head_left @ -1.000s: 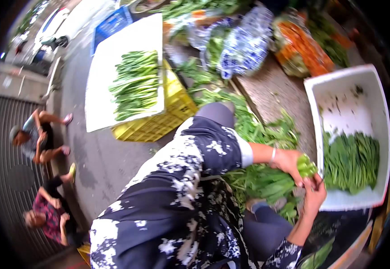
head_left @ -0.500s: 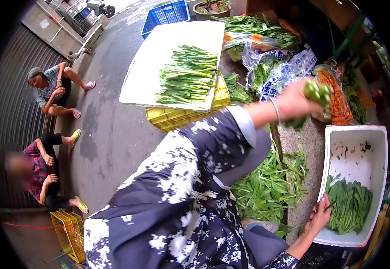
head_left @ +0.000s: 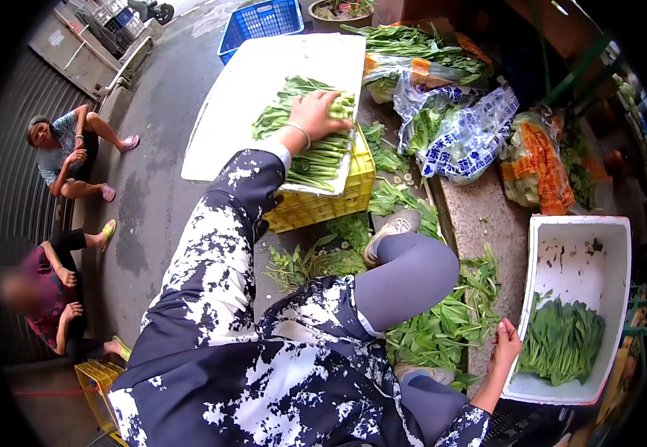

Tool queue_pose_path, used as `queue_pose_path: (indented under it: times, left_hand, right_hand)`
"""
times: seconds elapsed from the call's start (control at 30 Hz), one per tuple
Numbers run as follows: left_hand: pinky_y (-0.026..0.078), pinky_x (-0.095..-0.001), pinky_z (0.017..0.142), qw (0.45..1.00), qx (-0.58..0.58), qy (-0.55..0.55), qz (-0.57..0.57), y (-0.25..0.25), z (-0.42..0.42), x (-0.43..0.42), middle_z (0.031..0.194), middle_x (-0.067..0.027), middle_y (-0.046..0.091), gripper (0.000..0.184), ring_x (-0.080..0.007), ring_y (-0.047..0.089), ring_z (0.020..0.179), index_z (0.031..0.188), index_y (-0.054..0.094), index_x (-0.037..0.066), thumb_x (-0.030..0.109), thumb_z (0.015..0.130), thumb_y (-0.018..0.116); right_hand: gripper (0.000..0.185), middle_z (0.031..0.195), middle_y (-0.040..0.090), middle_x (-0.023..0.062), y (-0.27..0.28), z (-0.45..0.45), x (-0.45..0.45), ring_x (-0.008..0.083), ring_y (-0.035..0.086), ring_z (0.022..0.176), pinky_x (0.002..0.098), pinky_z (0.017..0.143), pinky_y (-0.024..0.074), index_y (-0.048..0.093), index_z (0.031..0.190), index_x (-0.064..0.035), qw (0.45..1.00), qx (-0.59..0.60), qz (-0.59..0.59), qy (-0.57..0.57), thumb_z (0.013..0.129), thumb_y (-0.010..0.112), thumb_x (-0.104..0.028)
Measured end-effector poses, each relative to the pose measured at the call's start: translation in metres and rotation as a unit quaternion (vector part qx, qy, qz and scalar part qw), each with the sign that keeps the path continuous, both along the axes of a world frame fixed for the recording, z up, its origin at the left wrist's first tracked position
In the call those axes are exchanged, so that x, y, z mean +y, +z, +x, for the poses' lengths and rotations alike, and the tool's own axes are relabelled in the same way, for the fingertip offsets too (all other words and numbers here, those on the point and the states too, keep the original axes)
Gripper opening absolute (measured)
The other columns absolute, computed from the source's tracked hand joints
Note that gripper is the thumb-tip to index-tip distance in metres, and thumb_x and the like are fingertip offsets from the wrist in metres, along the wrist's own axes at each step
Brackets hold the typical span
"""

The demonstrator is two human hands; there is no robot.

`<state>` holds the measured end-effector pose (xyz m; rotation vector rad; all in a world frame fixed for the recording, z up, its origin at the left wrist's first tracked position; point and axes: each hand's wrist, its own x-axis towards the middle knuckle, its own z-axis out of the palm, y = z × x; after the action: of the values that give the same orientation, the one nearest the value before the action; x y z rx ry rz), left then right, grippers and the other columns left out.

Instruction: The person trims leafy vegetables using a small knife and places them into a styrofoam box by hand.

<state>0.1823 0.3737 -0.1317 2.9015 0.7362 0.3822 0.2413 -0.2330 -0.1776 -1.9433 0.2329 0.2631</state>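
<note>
My left hand (head_left: 317, 118) is over the pile of leafy greens (head_left: 314, 165) on a white foam board (head_left: 219, 112). Its fingers curve round a bunch of greens at the stem ends, touching the pile. The board rests on a yellow plastic crate (head_left: 316, 210). On the other side, my right hand (head_left: 508, 344) is closed, its fingers bent together beside the near wall of a white foam box (head_left: 582, 232). What those fingers hold is hidden. Dark leafy greens (head_left: 562, 339) lie in the box, stems together.
Loose leaves (head_left: 431, 328) cover the ground by my feet. Bagged vegetables (head_left: 461, 138) stand beyond, near a blue crate (head_left: 262, 26). Two people (head_left: 70, 153) sit along the shutter at the left. A yellow crate (head_left: 96, 387) stands at lower left.
My left hand has swung left from above the curb to the foam board, carrying a bunch of greens onto the pile. My right hand has moved slightly back from the box; its dark thin tool no longer shows.
</note>
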Motion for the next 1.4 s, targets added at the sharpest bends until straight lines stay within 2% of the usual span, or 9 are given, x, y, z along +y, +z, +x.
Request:
queue_pose_path:
  times: [0.07, 0.33, 0.5, 0.67, 1.0, 1.13, 1.2, 1.37, 1.4]
  left_hand:
    - [0.007, -0.0488, 0.104, 0.997, 0.031, -0.004, 0.069, -0.015, -0.01, -0.018, 0.138, -0.0156, 0.023, 0.099, -0.0281, 0.015, 0.131, 0.134, 0.024, 0.012, 0.075, 0.062, 0.048]
    - [-0.002, -0.0498, 0.103, 0.995, 0.016, 0.009, 0.099, -0.047, -0.02, -0.03, 0.142, -0.0188, 0.001, 0.101, -0.0324, -0.004, 0.132, 0.139, 0.009, 0.014, 0.078, 0.065, 0.037]
    - [0.001, -0.0526, 0.102, 0.992, 0.079, 0.004, 0.094, -0.021, -0.021, -0.03, 0.141, -0.0206, 0.008, 0.099, -0.0332, 0.003, 0.132, 0.138, 0.013, 0.013, 0.075, 0.066, 0.041]
    - [0.006, -0.0577, 0.1, 0.993, 0.026, 0.025, 0.108, -0.016, -0.028, -0.034, 0.14, -0.0185, 0.015, 0.089, -0.0327, 0.008, 0.132, 0.136, 0.021, 0.013, 0.068, 0.07, 0.045]
    - [-0.005, -0.0577, 0.099, 0.987, -0.071, -0.022, 0.139, -0.029, -0.03, -0.069, 0.139, -0.0189, 0.018, 0.072, -0.034, 0.005, 0.132, 0.131, 0.032, 0.011, 0.058, 0.079, 0.042]
    - [0.005, -0.0529, 0.101, 0.985, -0.14, -0.029, 0.094, -0.033, -0.058, -0.076, 0.131, -0.0146, 0.034, 0.048, -0.0285, 0.022, 0.128, 0.12, 0.044, 0.011, 0.041, 0.083, 0.05]
    - [0.016, -0.0456, 0.098, 0.976, -0.202, 0.031, 0.07, -0.033, -0.077, -0.074, 0.119, -0.0111, 0.044, 0.03, -0.0259, 0.037, 0.118, 0.11, 0.051, 0.013, 0.024, 0.082, 0.053]
    - [0.026, -0.0368, 0.089, 0.955, -0.264, 0.13, 0.044, -0.038, -0.108, -0.031, 0.107, -0.0019, 0.053, 0.032, -0.02, 0.047, 0.103, 0.108, 0.051, 0.015, 0.007, 0.077, 0.054]
    - [0.027, -0.037, 0.089, 0.958, -0.254, 0.128, 0.044, -0.04, -0.113, -0.018, 0.109, -0.0014, 0.053, 0.04, -0.02, 0.047, 0.102, 0.115, 0.046, 0.015, 0.006, 0.076, 0.054]
  right_hand:
    - [0.026, 0.067, 0.053, -0.0012, -0.004, 0.002, -0.001, 0.0046, 0.043, 0.051, 0.0166, 0.044, 0.0329, 0.058, 0.1, -0.0003, 1.0, 0.016, -0.016, 0.0, 0.078, 0.063, -0.014]
    - [0.026, 0.068, 0.053, 0.0, -0.015, 0.011, 0.012, 0.0063, 0.044, 0.052, 0.0181, 0.046, 0.0358, 0.057, 0.1, 0.001, 0.997, 0.029, -0.067, 0.039, 0.078, 0.062, -0.01]
    - [0.026, 0.069, 0.053, -0.0002, 0.005, 0.006, 0.023, 0.0057, 0.045, 0.054, 0.0181, 0.047, 0.0365, 0.057, 0.1, 0.0011, 0.998, -0.003, -0.042, 0.045, 0.078, 0.063, -0.011]
    - [0.026, 0.077, 0.057, 0.0001, 0.009, 0.002, 0.016, 0.0053, 0.047, 0.06, 0.0184, 0.049, 0.0379, 0.058, 0.102, -0.0004, 0.997, -0.012, -0.034, 0.066, 0.08, 0.062, -0.014]
    - [0.026, 0.07, 0.054, -0.0006, 0.008, -0.007, 0.003, 0.005, 0.046, 0.057, 0.0178, 0.048, 0.0369, 0.057, 0.102, 0.0009, 0.998, -0.021, -0.021, 0.052, 0.079, 0.061, -0.012]
    - [0.025, 0.069, 0.053, -0.0012, 0.005, -0.008, -0.001, 0.0049, 0.043, 0.056, 0.0177, 0.048, 0.0356, 0.058, 0.101, -0.0005, 0.998, -0.024, -0.032, 0.042, 0.081, 0.06, -0.015]
    - [0.024, 0.069, 0.052, -0.0015, 0.004, -0.006, -0.002, 0.0047, 0.043, 0.055, 0.0176, 0.047, 0.0348, 0.058, 0.101, -0.0008, 0.998, -0.027, -0.035, 0.038, 0.081, 0.06, -0.014]
    - [0.019, 0.068, 0.053, -0.0013, 0.042, 0.009, 0.047, 0.0037, 0.042, 0.055, 0.0171, 0.047, 0.0323, 0.06, 0.097, -0.0019, 0.995, -0.05, -0.04, 0.07, 0.083, 0.058, -0.014]
    - [0.019, 0.069, 0.053, -0.0014, 0.056, 0.011, 0.072, 0.0033, 0.041, 0.055, 0.0169, 0.047, 0.032, 0.061, 0.097, -0.0019, 0.993, -0.065, -0.04, 0.093, 0.083, 0.058, -0.015]
